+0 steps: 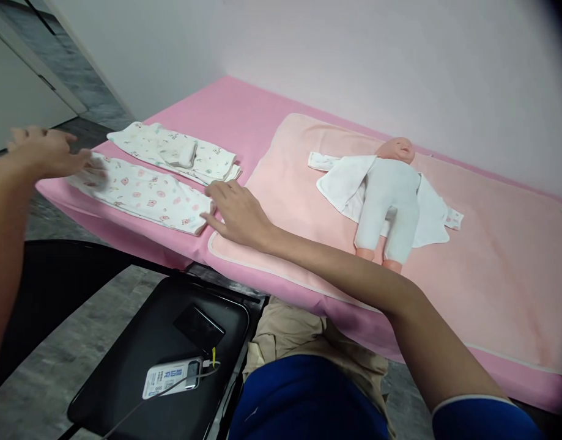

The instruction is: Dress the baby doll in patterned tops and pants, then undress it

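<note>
A folded white baby garment with pink prints (147,194) lies along the front edge of the pink-covered table. My left hand (49,153) is over its left end, fingers apart and holding nothing I can see. At the garment's right end, my right hand (241,214) touches the edge with its thumb and fingers spread. Just behind lies a second folded printed garment (138,142), with a small white object (187,154) on top. Farther right, a baby doll (393,183) in white leggings lies face up on an opened white top (342,183).
A peach mat (487,293) covers the right part of the pink table (202,113). Below the front edge is a black chair seat (125,342), bearing a dark phone (199,327) and a white power bank (170,377) with a cable. A pale wall stands behind.
</note>
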### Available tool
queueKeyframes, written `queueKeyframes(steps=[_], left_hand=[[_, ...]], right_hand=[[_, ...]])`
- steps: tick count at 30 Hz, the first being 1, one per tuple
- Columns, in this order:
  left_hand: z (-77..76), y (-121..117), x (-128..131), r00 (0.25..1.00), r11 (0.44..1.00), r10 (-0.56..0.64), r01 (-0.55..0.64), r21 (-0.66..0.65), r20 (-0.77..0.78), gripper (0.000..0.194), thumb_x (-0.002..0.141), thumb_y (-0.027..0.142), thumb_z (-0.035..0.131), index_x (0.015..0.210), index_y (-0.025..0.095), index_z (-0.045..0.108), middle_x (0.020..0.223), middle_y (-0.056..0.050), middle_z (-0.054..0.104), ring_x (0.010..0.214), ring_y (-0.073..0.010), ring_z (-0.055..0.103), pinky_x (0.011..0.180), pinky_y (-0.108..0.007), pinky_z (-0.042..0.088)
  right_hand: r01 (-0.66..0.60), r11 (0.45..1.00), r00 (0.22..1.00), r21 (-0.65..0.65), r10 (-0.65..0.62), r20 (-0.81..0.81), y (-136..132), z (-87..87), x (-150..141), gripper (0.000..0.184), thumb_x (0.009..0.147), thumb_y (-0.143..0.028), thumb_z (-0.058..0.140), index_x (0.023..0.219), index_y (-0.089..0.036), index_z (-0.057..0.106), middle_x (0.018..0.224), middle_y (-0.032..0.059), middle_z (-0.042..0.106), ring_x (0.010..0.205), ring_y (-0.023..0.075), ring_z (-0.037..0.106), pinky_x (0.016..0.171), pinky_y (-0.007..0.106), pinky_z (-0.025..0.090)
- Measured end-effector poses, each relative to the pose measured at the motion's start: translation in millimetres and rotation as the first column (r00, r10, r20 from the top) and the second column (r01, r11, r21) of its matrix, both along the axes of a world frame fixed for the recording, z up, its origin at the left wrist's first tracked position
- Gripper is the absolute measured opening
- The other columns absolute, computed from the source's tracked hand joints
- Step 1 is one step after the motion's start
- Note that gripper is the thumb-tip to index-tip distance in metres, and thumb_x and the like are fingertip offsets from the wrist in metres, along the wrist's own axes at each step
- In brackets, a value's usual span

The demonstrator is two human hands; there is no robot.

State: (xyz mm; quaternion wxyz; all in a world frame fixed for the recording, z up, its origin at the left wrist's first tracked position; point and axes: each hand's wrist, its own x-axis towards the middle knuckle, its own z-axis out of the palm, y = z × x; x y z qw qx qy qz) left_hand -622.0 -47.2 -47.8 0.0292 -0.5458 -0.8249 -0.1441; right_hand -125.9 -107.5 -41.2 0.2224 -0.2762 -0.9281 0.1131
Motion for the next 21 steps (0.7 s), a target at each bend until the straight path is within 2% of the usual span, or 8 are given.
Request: queueKeyframes(steps=[3, 8, 10, 13, 15, 17, 19, 21], left_hand=[[-13.9, -12.3, 49.3, 0.989, 0.988, 0.147, -0.145, -0.053, 0.026, 0.173, 0.054, 0.117, -0.002, 0.173, -0.003, 0.036, 0.186, -0.024, 0.031, 0.171, -0.0462, 0.029, 0.139, -0.070, 0.023], [-18.9, -34.4, 73.1, 0.991, 0.982, 0.135, -0.133, -0.130, 0.006, 0.148, 0.080, 0.106, -0.002, 0.180, -0.003, 0.004, 0.192, -0.021, 0.007, 0.180, -0.0375, 0.008, 0.147, -0.059, 0.002], [-7.4, -34.4, 81.2, 0.993, 0.993, 0.117, -0.117, -0.012, -0.017, 0.137, 0.089, 0.101, 0.002, 0.180, -0.001, 0.006, 0.193, -0.020, 0.006, 0.180, -0.0396, 0.006, 0.146, -0.062, 0.001], [15.0, -13.5, 126.0, 0.999, 0.971, 0.015, -0.004, 0.238, -0.045, 0.124, 0.098, 0.096, 0.004, 0.177, 0.003, 0.026, 0.191, -0.017, 0.021, 0.175, -0.0440, 0.018, 0.142, -0.073, 0.011], [27.3, 13.6, 185.4, 0.989, 0.931, -0.130, 0.147, 0.334, -0.072, 0.121, 0.096, 0.099, 0.007, 0.166, 0.008, 0.047, 0.183, -0.017, 0.039, 0.167, -0.0422, 0.033, 0.138, -0.076, 0.021], [34.8, 43.6, 268.1, 0.939, 0.869, -0.334, 0.341, 0.359, -0.083, 0.122, 0.093, 0.102, 0.007, 0.159, 0.009, 0.053, 0.176, -0.017, 0.049, 0.161, -0.0363, 0.040, 0.140, -0.071, 0.022], [36.6, 68.0, 366.7, 0.832, 0.760, -0.547, 0.540, 0.360, -0.094, 0.112, 0.096, 0.100, 0.017, 0.155, 0.013, 0.056, 0.168, -0.016, 0.057, 0.156, -0.0338, 0.044, 0.138, -0.067, 0.028], [32.9, 83.0, 468.5, 0.704, 0.639, -0.705, 0.683, 0.355, -0.085, 0.088, 0.104, 0.087, 0.036, 0.155, 0.019, 0.056, 0.166, -0.016, 0.059, 0.155, -0.0357, 0.047, 0.135, -0.063, 0.034]], right_hand=[[-0.230, 0.973, 0.961, -0.020, 0.230, 0.154, -9.4, -16.1, 6.2, 0.066, 0.112, -0.060, 0.061, 0.165, -0.021, 0.055, 0.180, 0.0138, 0.046, 0.171, 0.0332, 0.037, 0.140, 0.050, 0.031], [-0.317, 0.934, 0.911, -0.164, 0.348, 0.222, -12.0, -8.3, 58.4, 0.064, 0.119, -0.062, 0.038, 0.173, -0.029, 0.047, 0.189, 0.0084, 0.031, 0.176, 0.0298, 0.028, 0.145, 0.055, 0.019], [-0.278, 0.952, 0.943, -0.128, 0.295, 0.152, -2.0, 15.0, 104.8, 0.063, 0.119, -0.060, 0.041, 0.174, -0.030, 0.047, 0.187, 0.0073, 0.036, 0.175, 0.0303, 0.032, 0.144, 0.057, 0.021], [-0.007, 0.998, 0.990, -0.057, 0.015, 0.141, 31.5, 52.5, 194.4, 0.058, 0.114, -0.054, 0.053, 0.166, -0.030, 0.058, 0.175, 0.0095, 0.055, 0.163, 0.0352, 0.049, 0.138, 0.061, 0.034], [0.256, 0.967, 0.942, 0.009, -0.252, 0.220, 64.4, 67.1, 255.3, 0.051, 0.112, -0.050, 0.053, 0.151, -0.022, 0.071, 0.158, 0.0153, 0.069, 0.148, 0.0402, 0.061, 0.130, 0.063, 0.042], [0.491, 0.866, 0.816, 0.096, -0.496, 0.298, 99.9, 70.6, 306.1, 0.056, 0.108, -0.047, 0.055, 0.148, -0.011, 0.071, 0.153, 0.0243, 0.070, 0.143, 0.0456, 0.062, 0.123, 0.065, 0.047], [0.610, 0.779, 0.706, 0.144, -0.617, 0.348, 132.0, 67.1, 340.6, 0.059, 0.106, -0.042, 0.056, 0.150, -0.004, 0.069, 0.156, 0.0294, 0.065, 0.147, 0.0476, 0.059, 0.121, 0.063, 0.049], [0.631, 0.766, 0.685, 0.127, -0.626, 0.372, 157.3, 62.3, 357.8, 0.059, 0.104, -0.037, 0.054, 0.150, -0.002, 0.068, 0.160, 0.0303, 0.063, 0.152, 0.0466, 0.055, 0.125, 0.062, 0.046]])
